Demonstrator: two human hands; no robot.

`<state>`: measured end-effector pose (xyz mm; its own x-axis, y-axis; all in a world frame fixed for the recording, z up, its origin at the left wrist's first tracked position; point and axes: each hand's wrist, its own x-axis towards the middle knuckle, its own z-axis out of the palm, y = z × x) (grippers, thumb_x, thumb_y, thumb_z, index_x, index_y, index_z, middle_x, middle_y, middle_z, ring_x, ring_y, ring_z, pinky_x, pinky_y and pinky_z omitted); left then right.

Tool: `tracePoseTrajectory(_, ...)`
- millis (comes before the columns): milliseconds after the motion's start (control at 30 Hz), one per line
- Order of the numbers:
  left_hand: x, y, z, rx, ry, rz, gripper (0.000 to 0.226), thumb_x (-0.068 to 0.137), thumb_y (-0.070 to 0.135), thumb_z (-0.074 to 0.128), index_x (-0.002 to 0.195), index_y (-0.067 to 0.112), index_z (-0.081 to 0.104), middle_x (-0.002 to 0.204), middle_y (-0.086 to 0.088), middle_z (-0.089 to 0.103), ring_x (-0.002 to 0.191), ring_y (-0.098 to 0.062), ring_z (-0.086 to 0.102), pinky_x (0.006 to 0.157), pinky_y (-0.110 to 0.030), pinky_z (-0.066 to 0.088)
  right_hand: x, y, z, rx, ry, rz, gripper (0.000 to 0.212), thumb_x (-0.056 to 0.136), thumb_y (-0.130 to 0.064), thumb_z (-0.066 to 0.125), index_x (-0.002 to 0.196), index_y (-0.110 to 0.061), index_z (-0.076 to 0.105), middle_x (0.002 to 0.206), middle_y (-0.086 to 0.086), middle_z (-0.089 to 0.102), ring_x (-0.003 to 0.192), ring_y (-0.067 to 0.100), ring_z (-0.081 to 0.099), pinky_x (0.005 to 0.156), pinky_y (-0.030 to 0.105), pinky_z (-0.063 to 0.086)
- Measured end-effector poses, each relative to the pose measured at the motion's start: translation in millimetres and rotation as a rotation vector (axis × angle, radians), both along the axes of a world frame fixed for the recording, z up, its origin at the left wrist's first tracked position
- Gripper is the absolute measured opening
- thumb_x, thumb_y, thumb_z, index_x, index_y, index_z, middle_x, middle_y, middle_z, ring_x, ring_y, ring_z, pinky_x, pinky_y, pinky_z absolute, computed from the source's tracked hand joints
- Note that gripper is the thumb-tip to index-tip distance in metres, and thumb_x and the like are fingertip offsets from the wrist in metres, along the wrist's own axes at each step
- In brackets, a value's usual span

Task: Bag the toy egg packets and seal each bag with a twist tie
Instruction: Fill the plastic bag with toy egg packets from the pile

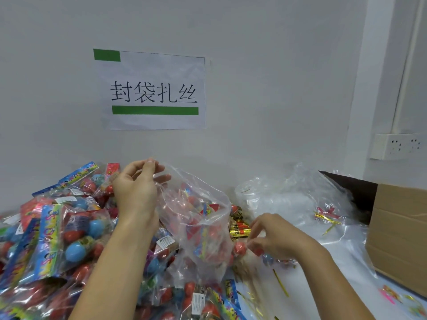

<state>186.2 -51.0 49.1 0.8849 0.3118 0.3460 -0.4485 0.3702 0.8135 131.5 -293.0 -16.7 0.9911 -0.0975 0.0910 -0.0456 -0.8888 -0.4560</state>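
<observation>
Two hands fill a clear bag by a big heap of toy egg packets.

The left hand pinches the top of the clear bag, held up over the heap of packets. The right hand is blurry, fingers curled on something small; I cannot tell what. Gold twist ties lie on the white table. A cardboard box is cut off at the right. The wall sign reads 封袋扎丝.

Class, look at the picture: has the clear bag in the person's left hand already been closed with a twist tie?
No. The left hand pinches the clear bag by its open mouth, with no tie around it.
</observation>
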Motion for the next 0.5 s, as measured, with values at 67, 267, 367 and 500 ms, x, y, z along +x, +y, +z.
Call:
tracePoseTrajectory(67, -1, 0, 1, -0.002, -0.003, 0.002, 0.02, 0.101, 0.01, 0.053, 0.083, 0.012, 0.06, 0.076, 0.0, 0.064, 0.055, -0.011, 0.064, 0.056, -0.02, 0.052, -3, -3, 7, 0.061, -0.063, 0.011, 0.018, 0.083, -0.035, 0.08, 0.071, -0.022, 0.079, 0.103, -0.003, 0.074, 0.099, 0.011, 0.069, 0.078, 0.019, 0.052)
tracePoseTrajectory(267, 1, -2, 0, 0.003, -0.007, -0.022, 0.02, 0.1, 0.01, 0.055, 0.082, 0.012, 0.061, 0.075, -0.001, 0.065, 0.057, -0.013, 0.063, 0.067, -0.03, 0.052, -12, -11, 21, 0.186, -0.15, 0.061, 0.016, 0.082, -0.029, 0.08, 0.066, -0.029, 0.079, 0.078, -0.009, 0.076, 0.079, 0.003, 0.07, 0.077, 0.026, 0.057)
tracePoseTrajectory(367, 3, -5, -3, 0.005, -0.006, -0.023, 0.021, 0.1, 0.01, 0.055, 0.08, 0.013, 0.062, 0.071, 0.002, 0.066, 0.056, -0.013, 0.064, 0.065, -0.028, 0.051, -14, -13, 24, 0.252, -0.206, 0.044, 0.02, 0.089, -0.026, 0.069, 0.071, -0.019, 0.075, 0.07, -0.001, 0.073, 0.07, 0.018, 0.069, 0.076, 0.037, 0.056)
tracePoseTrajectory(500, 4, -12, -6, 0.047, -0.007, -0.028, 0.02, 0.1, 0.013, 0.056, 0.081, 0.014, 0.062, 0.068, 0.006, 0.067, 0.054, -0.011, 0.066, 0.055, -0.023, 0.049, -10, -14, 20, 0.286, -0.252, -0.065, 0.016, 0.098, -0.028, 0.058, 0.085, -0.021, 0.065, 0.071, 0.001, 0.07, 0.057, 0.013, 0.065, 0.068, 0.04, 0.059)
